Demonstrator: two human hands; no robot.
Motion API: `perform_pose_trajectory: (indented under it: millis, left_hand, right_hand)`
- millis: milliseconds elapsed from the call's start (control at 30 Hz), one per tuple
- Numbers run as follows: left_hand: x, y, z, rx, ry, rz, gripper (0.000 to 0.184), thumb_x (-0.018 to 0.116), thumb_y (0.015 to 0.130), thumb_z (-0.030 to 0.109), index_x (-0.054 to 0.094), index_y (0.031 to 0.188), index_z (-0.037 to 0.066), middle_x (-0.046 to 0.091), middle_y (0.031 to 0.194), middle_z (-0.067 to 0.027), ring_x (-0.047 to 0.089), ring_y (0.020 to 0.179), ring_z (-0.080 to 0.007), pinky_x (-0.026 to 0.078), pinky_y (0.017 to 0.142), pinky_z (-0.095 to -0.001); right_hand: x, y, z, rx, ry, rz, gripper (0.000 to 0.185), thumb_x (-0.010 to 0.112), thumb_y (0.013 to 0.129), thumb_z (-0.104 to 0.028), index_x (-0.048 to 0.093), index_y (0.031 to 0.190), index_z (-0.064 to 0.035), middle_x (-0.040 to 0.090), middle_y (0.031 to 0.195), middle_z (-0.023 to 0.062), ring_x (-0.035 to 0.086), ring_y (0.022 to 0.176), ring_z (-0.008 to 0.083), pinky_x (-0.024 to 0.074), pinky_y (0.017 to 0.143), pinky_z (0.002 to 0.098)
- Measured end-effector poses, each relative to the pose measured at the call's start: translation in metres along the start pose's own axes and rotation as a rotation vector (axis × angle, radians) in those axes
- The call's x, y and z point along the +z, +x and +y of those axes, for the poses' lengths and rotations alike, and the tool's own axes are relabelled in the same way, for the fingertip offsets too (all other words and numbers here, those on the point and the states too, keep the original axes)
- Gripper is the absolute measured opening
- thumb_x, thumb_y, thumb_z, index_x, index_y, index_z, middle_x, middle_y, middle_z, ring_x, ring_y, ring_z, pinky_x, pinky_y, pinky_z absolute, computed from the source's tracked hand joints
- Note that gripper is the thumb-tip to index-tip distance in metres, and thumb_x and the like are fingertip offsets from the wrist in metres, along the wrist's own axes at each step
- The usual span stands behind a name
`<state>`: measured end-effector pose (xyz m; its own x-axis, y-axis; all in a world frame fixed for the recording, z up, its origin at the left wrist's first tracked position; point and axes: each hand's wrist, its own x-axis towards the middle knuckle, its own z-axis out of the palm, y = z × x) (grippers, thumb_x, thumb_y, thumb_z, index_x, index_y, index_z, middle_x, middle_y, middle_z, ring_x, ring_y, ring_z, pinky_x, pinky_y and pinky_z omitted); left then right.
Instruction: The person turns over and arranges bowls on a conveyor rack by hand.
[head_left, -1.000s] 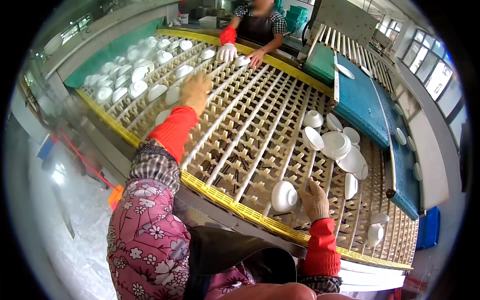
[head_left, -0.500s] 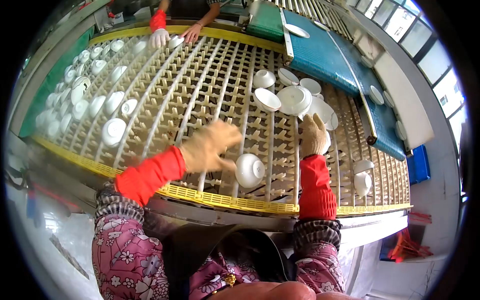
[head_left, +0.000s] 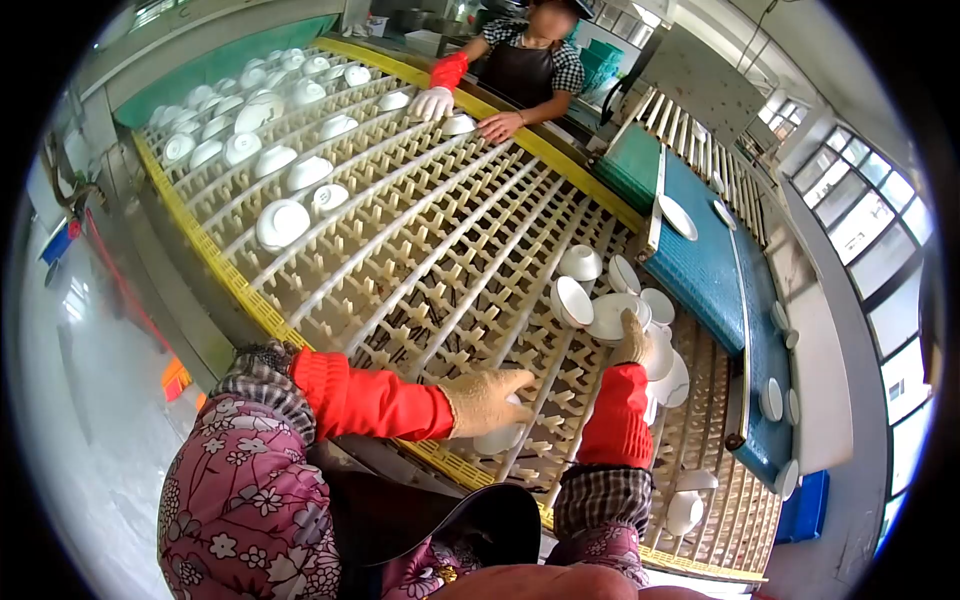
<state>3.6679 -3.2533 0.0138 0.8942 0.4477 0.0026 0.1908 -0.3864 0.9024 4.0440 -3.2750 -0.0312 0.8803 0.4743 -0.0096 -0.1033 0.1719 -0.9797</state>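
My left hand [head_left: 488, 400], in a tan glove, is closed around a white bowl [head_left: 500, 440] on the pegged conveyor [head_left: 430, 250], which partly hides behind the glove. Its thumb lies across the bowl, with the fingers on the far side. My right hand [head_left: 632, 340], gloved too, is among a cluster of white bowls and closes on the edge of one bowl [head_left: 657, 353]; its fingertips are partly hidden. Right around it lie a wide white dish [head_left: 608, 318], a tilted bowl [head_left: 571, 301] and a patterned bowl [head_left: 674, 382].
Many white bowls [head_left: 283, 224] sit in rows at the left. Across the yellow edge [head_left: 570, 160], a co-worker's hands [head_left: 460, 122] touch another bowl. A blue-green belt [head_left: 705, 255] carries dishes on the right. Two bowls [head_left: 684, 511] rest at the near right.
The view has swung, bringing the co-worker further into sight. My left hand has come onto the nearby bowl. My right hand has reached further into the bowl cluster.
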Motion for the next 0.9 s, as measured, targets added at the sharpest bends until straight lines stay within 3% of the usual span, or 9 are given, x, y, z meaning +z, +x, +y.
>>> perform_pose_trajectory:
  millis: [133, 200, 300, 367, 433, 500, 567, 733, 900]
  left_hand:
    - [-0.006, 0.009, -0.011, -0.181, -0.085, -0.148, 0.045, 0.074, 0.107, 0.039, 0.069, 0.135, 0.004, 0.078, 0.124, -0.0204, 0.076, 0.122, -0.0350, 0.059, 0.106, -0.0429]
    - [0.020, 0.012, -0.050, 0.034, 0.044, -0.072, 0.045, 0.073, 0.108, 0.039, 0.070, 0.137, 0.005, 0.077, 0.126, -0.0194, 0.075, 0.124, -0.0331, 0.060, 0.107, -0.0407]
    - [-0.014, 0.002, 0.022, -0.383, -0.310, -0.243, 0.051, 0.073, 0.110, 0.042, 0.072, 0.147, 0.008, 0.074, 0.145, -0.0197, 0.072, 0.131, -0.0331, 0.061, 0.109, -0.0395]
    - [-0.023, 0.006, 0.003, -0.289, -0.564, -0.132, 0.048, 0.073, 0.110, 0.041, 0.073, 0.146, 0.008, 0.075, 0.145, -0.0171, 0.074, 0.128, -0.0309, 0.063, 0.108, -0.0415]
    - [-0.049, 0.012, -0.013, -0.136, -0.692, -0.022, 0.044, 0.077, 0.107, 0.037, 0.074, 0.144, 0.014, 0.077, 0.139, -0.0150, 0.075, 0.123, -0.0307, 0.063, 0.108, -0.0443]
    - [-0.103, 0.016, -0.023, 0.159, 0.148, 0.144, 0.045, 0.085, 0.099, 0.035, 0.076, 0.140, 0.019, 0.078, 0.134, -0.0125, 0.075, 0.120, -0.0296, 0.063, 0.108, -0.0425]
    - [-0.164, 0.013, -0.037, 0.202, 0.667, 0.358, 0.049, 0.089, 0.092, 0.036, 0.076, 0.137, 0.022, 0.079, 0.129, -0.0097, 0.076, 0.116, -0.0282, 0.064, 0.105, -0.0401]
    - [-0.284, -0.033, -0.086, -0.415, 0.344, 0.729, 0.060, 0.084, 0.096, 0.046, 0.070, 0.142, 0.010, 0.079, 0.130, -0.0163, 0.077, 0.116, -0.0343, 0.063, 0.095, -0.0474]
    - [-0.253, -0.085, -0.123, -0.385, 1.276, 0.658, 0.049, 0.080, 0.100, 0.045, 0.078, 0.129, 0.006, 0.080, 0.116, -0.0228, 0.076, 0.116, -0.0398, 0.059, 0.106, -0.0479]
  right_hand:
    - [-0.001, -0.030, -0.008, -0.119, 0.087, -0.201, 0.059, 0.083, 0.101, -0.026, 0.066, 0.147, 0.0079, 0.076, 0.135, 0.0196, 0.078, 0.117, 0.0335, 0.0652, 0.097, 0.0480]
    - [-0.009, -0.047, -0.012, -0.128, 0.002, -0.231, 0.055, 0.081, 0.101, -0.021, 0.066, 0.146, 0.0078, 0.077, 0.131, 0.0188, 0.078, 0.114, 0.0324, 0.0637, 0.097, 0.0460]
    - [-0.015, -0.083, -0.028, -0.250, -0.312, -0.256, 0.049, 0.077, 0.103, -0.020, 0.068, 0.142, 0.0075, 0.078, 0.127, 0.0167, 0.078, 0.114, 0.0309, 0.0624, 0.097, 0.0434]
    - [-0.029, -0.101, -0.037, -0.331, -0.404, -0.384, 0.044, 0.073, 0.104, -0.022, 0.071, 0.137, 0.0070, 0.079, 0.123, 0.0134, 0.077, 0.111, 0.0271, 0.0629, 0.095, 0.0402]
    - [-0.038, -0.136, -0.062, -0.012, -0.137, -0.402, 0.044, 0.072, 0.103, -0.022, 0.071, 0.135, 0.0076, 0.079, 0.121, 0.0130, 0.077, 0.108, 0.0251, 0.0636, 0.093, 0.0391]
    - [-0.063, -0.136, -0.051, -0.284, -0.461, -0.463, 0.052, 0.079, 0.094, -0.017, 0.071, 0.138, 0.0085, 0.079, 0.120, 0.0129, 0.078, 0.104, 0.0239, 0.0643, 0.092, 0.0385]
    - [-0.057, -0.172, -0.074, -0.010, -0.279, -0.411, 0.055, 0.079, 0.092, -0.016, 0.071, 0.140, 0.0087, 0.080, 0.123, 0.0139, 0.078, 0.103, 0.0242, 0.0646, 0.092, 0.0386]
    - [-0.052, -0.185, -0.073, -0.013, -0.286, -0.459, 0.056, 0.076, 0.091, -0.018, 0.070, 0.139, 0.0086, 0.079, 0.122, 0.0156, 0.078, 0.104, 0.0247, 0.0658, 0.090, 0.0389]
    - [-0.033, -0.195, -0.080, -0.151, -0.429, -0.331, 0.055, 0.085, 0.082, -0.016, 0.075, 0.131, 0.0083, 0.081, 0.112, 0.0156, 0.079, 0.092, 0.0235, 0.0657, 0.082, 0.0365]
